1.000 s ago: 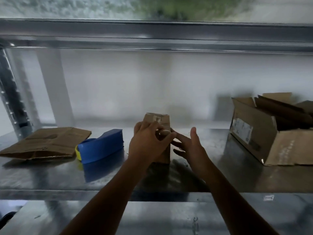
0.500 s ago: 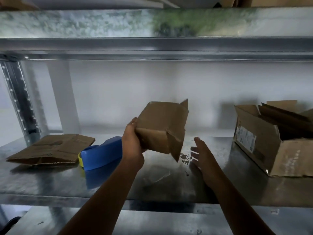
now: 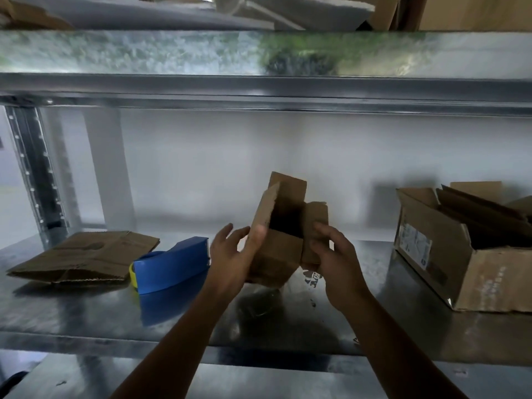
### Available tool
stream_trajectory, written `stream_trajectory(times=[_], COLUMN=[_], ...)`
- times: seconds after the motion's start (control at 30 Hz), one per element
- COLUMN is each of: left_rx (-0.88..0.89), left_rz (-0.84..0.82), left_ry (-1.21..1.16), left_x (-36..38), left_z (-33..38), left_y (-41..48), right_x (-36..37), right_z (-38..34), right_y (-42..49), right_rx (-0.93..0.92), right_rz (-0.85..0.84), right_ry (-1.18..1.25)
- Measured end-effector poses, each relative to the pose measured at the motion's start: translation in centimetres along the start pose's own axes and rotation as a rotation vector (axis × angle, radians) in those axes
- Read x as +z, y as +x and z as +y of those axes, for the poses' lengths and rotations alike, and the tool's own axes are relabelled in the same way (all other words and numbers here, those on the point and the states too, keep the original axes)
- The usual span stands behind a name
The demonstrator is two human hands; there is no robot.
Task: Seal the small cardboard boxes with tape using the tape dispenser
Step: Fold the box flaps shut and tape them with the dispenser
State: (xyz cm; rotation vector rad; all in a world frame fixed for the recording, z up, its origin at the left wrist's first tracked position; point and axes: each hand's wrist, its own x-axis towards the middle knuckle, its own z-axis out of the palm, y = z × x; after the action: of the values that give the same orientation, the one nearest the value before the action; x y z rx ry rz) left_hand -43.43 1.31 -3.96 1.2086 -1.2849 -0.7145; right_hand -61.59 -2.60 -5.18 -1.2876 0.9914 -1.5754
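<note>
Both the left hand (image 3: pixel 233 256) and the right hand (image 3: pixel 337 262) are gripping the small cardboard box (image 3: pixel 277 254) at the centre of the frame. The left is wrapping its left side and the right is pinching its right flap. The box is tilting, top flaps open, over the metal shelf (image 3: pixel 86 318). Just left, the blue tape dispenser (image 3: pixel 172 266) is lying beside flattened cardboard (image 3: pixel 83 256). At right, a larger open carton (image 3: pixel 460 263) is sitting on the shelf.
</note>
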Motion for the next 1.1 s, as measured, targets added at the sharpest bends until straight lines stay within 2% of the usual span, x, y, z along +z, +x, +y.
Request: stream_trajectory(times=[0.07, 0.1, 0.2, 0.23, 0.33, 0.47, 0.6, 0.7, 0.77, 0.83, 0.9, 1.03, 1.1], left_rx=[0.036, 0.047, -0.007, -0.033, -0.034, -0.135, -0.195, -0.26, -0.276, -0.278, -0.277, -0.28, -0.276], left_rz=[-0.078, -0.048, 0.183, 0.2, 0.105, -0.033, -0.102, -0.229, -0.295, -0.32, -0.315, -0.35, -0.374], left_ry=[0.005, -0.029, -0.171, -0.217, -0.286, -0.184, -0.231, -0.335, -0.37, -0.369, -0.359, -0.331, -0.322], left_x=[0.1, 0.1, 0.1, -0.1, -1.0, -1.8, -1.9, -2.2, -1.7, -0.4, 1.7, 7.5, 10.4], left_z=[0.2, 0.4, 0.2, 0.0, -0.9, -0.9, -1.1, -1.9, -1.9, -1.7, -1.6, -1.0, -0.7], left_y=[-0.3, -0.4, 0.1, 0.3, 0.5, 0.7, 0.9, 1.3, 1.5, 1.9, 2.5, 3.4, 3.9], right_x=[0.0, 0.0, -0.1, -0.2, -0.3, -0.7, -1.2, -2.5, -3.9, -4.9, -5.7, -10.2, -13.3], right_z=[-0.6, -0.8, -1.7, -1.9, -2.9, -2.3, -2.2, -1.7, -1.7, -2.2, -2.6, -3.0, -4.3], right_y=[0.1, 0.2, 0.2, 0.3, 0.4, 0.4, 0.0, -0.2, 0.1, 0.4, 0.4, 0.3, -0.1], right_rx=[-0.029, -0.033, -0.019, -0.006, 0.082, 0.189, 0.169, 0.152, 0.143, 0.123, 0.029, -0.416, -0.627], right_rz=[-0.004, -0.024, -0.07, -0.092, -0.2, -0.261, -0.278, -0.35, -0.389, -0.344, -0.231, 0.141, 0.281], right_ry=[-0.048, -0.066, -0.157, -0.178, -0.159, -0.06, -0.106, -0.078, -0.148, -0.257, -0.423, -1.049, -1.168])
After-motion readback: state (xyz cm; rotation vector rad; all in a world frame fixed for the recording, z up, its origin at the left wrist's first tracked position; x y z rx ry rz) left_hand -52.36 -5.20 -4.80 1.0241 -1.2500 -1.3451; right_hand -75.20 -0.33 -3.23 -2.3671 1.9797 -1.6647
